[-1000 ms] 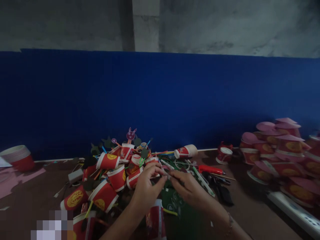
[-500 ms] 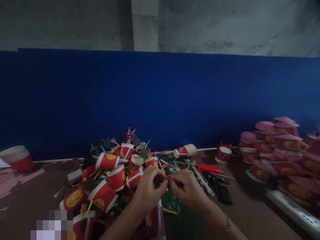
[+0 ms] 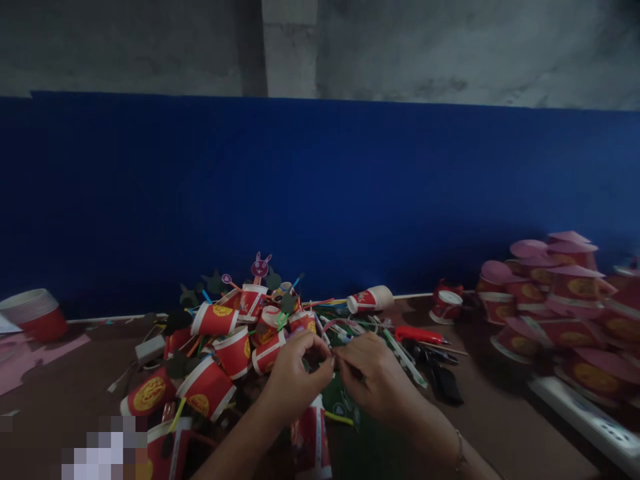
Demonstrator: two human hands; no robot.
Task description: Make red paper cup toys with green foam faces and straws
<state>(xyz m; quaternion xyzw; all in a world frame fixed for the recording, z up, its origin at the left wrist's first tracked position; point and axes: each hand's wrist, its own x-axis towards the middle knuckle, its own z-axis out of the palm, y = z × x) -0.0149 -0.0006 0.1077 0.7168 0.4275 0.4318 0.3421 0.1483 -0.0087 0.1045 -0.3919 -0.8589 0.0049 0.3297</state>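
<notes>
My left hand is closed in a pinch, thumb and index fingertip nearly meeting. Right beside it my right hand is pinched too, and the fingertips of both almost touch. Whatever lies between them is too small and dark to make out. Under the hands there is dark green sheet material with pale markings. A red paper cup lies just below my left hand, and a yellow strip sits close to its right. Several red and gold paper cups are heaped to the left of my hands.
A red-handled tool and a black object lie right of my hands. Pink-topped red cups are piled at the right, behind a white power strip. Nested cups stand far left. A blue panel closes the back.
My right hand has turned slightly, its knuckles a little higher, and both hands stay fingertip to fingertip. The whole view has shifted a few pixels. The cups around have not moved.
</notes>
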